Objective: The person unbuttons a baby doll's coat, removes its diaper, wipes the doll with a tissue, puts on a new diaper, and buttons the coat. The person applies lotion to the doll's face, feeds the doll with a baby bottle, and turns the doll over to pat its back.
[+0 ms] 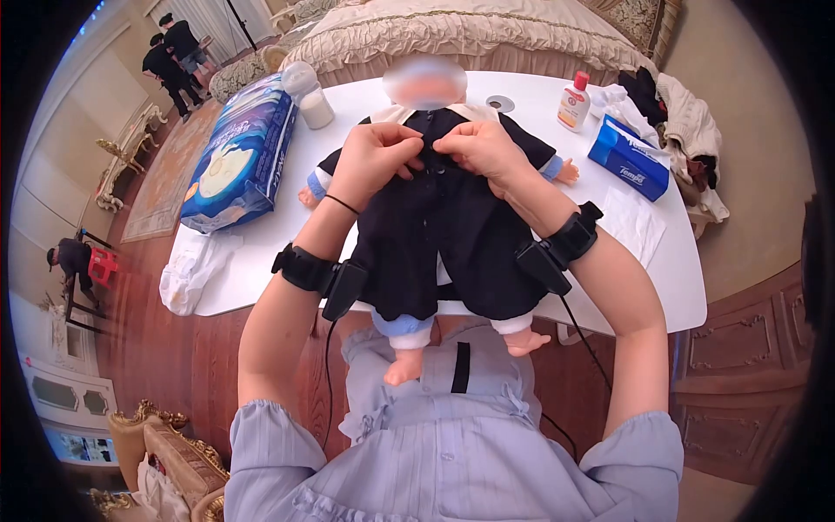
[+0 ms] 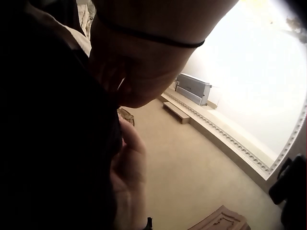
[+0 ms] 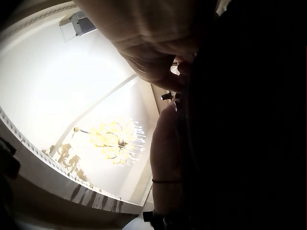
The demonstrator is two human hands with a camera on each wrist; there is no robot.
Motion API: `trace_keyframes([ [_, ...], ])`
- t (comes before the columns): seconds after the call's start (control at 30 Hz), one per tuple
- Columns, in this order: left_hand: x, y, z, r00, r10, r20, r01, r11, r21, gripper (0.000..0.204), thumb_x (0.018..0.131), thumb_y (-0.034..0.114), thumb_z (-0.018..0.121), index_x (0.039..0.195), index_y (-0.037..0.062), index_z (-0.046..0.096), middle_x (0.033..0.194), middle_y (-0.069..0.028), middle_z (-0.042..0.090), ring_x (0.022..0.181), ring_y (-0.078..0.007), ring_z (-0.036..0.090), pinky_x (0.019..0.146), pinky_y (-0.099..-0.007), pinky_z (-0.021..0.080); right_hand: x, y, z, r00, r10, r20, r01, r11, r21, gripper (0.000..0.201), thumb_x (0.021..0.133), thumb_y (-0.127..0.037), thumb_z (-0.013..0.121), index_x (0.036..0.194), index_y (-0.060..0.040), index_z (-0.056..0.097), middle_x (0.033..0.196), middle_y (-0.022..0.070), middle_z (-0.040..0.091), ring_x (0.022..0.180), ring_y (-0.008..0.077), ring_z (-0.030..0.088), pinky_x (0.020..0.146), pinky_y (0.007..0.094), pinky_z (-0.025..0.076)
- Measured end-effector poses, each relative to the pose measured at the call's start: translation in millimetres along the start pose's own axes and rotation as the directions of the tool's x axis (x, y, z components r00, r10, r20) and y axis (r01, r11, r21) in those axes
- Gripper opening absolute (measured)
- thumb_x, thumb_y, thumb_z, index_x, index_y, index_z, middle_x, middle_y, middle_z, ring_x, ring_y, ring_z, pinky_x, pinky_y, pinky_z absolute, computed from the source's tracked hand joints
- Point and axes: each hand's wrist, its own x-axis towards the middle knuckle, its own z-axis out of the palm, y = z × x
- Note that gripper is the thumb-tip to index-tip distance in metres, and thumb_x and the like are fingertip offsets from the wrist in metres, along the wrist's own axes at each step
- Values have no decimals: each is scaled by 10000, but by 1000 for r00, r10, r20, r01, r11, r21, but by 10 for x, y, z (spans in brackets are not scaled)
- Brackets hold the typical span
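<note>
A baby doll (image 1: 404, 366) lies on its back on the white table, dressed in a black garment (image 1: 400, 248) with a white collar and a row of front buttons. At the upper chest, my left hand (image 1: 376, 157) pinches one front edge of the garment between thumb and fingers. Close beside it, my right hand (image 1: 484, 152) pinches the other edge near a button. Both wrist views are dark; the left wrist view shows my left hand (image 2: 144, 72) against the black cloth, and the right wrist view shows my right hand (image 3: 153, 48) there too.
On the white table (image 1: 252, 283), a blue diaper pack (image 1: 239, 157) and a white-lidded bottle (image 1: 316, 110) stand left. A red-capped lotion bottle (image 1: 574, 103) and a blue tissue pack (image 1: 628, 158) are at right. A crumpled white cloth (image 1: 193, 271) lies at the left edge.
</note>
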Motion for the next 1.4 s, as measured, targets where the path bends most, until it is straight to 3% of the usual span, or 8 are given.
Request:
trace_keyframes([
  [0.27,-7,-8,41,994,-102,-33,99,993,-67,202,898,126,651,1005,-42,685,818,-65,682,700,-129,671,595,-212,515,-24,35,10,999,-49,-23,50,999,21,126,769,-141,736,713,-53,666,641,5,598,531,61,505,479,206,361],
  [0.47,-41,-43,36,999,31,-31,-29,997,77,234,913,146,643,1040,-47,681,849,-85,692,719,-136,676,611,-218,521,-28,48,41,998,-62,-23,61,997,-40,127,821,-178,725,768,-75,672,661,-39,565,539,22,453,476,173,314],
  [0.53,-44,-28,36,1000,-18,-12,17,997,-77,235,925,137,632,1053,-54,677,859,-100,697,745,-145,685,634,-223,533,-48,37,35,996,-84,-28,83,995,-57,127,818,-177,729,772,-72,675,658,-36,570,545,26,464,483,175,326],
  [0.67,-32,-21,-12,999,2,49,0,999,-33,226,924,101,628,1079,-59,661,873,-109,697,771,-148,692,650,-223,542,-42,71,42,992,-124,-40,121,991,-63,128,812,-180,735,782,-66,683,666,-27,583,551,34,479,493,177,342],
  [0.73,-24,-5,-67,983,-114,147,145,963,-225,236,911,71,637,1107,-60,644,868,-106,696,780,-144,694,645,-217,543,-48,40,26,995,-100,-1,100,989,-105,133,809,-182,739,795,-59,691,680,-18,593,565,40,492,509,177,357],
  [0.8,-4,0,-111,974,-153,169,196,942,-272,243,908,56,637,1125,-56,633,841,-91,691,738,-126,681,614,-205,531,-33,43,37,994,-106,-2,105,987,-119,139,810,-182,740,807,-50,696,692,-14,599,573,41,492,518,175,358],
  [0.87,23,-10,-132,971,-128,201,150,984,-99,231,913,49,630,1119,-54,638,833,-84,689,681,-105,654,583,-189,511,-56,52,47,992,-124,-7,122,983,-140,145,811,-182,741,816,-43,699,696,-15,601,585,38,493,527,172,357],
  [1.4,-13,-106,78,979,193,68,-201,966,164,185,878,43,663,1045,-29,696,832,-36,698,716,-70,642,662,-203,518,-88,94,1,996,-91,-3,91,995,-51,159,851,-188,695,857,-28,703,734,-11,631,608,35,516,555,161,380],
])
